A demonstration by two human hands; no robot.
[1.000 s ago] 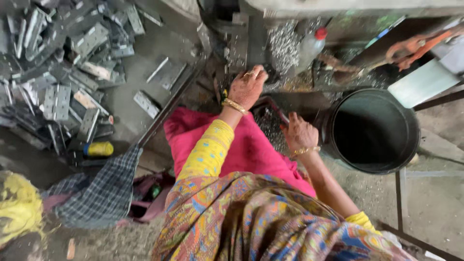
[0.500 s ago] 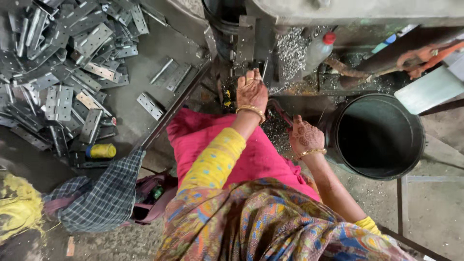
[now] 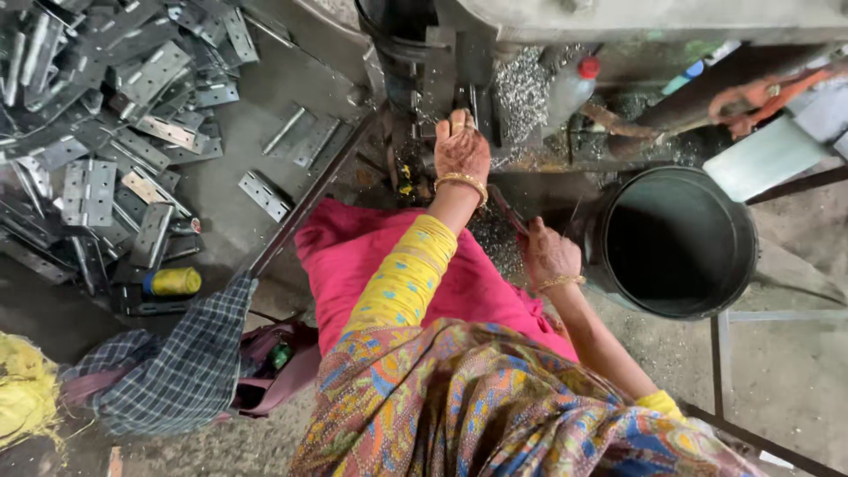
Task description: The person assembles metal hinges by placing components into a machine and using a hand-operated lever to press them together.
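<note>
1. At the foot of the grey machine [image 3: 636, 18], the left hand [image 3: 461, 150] is stretched forward, fingers extended and lying against the dark metal parts under the machine's head; whether it grips anything there cannot be told.
2. Lower and to the right, the right hand [image 3: 549, 256] is curled loosely beside the black bucket [image 3: 676, 243], fingers bent around something thin and dark that is too small to make out.
3. Both hands are well apart, each wearing a gold bangle at the wrist.
4. Between them, a heap of silvery metal shavings [image 3: 495, 247] lies on the pink cloth [image 3: 380, 265] that covers the person's lap.
5. More shavings are piled by a clear plastic bottle with a red cap [image 3: 572, 88], just right of the left hand.
6. Off to the left, many flat steel hinges [image 3: 88, 190] lie scattered on the floor, with a yellow roll [image 3: 174, 282] near their lower edge.
7. A checked cloth [image 3: 168, 375] lies beside the person's left side.
</note>
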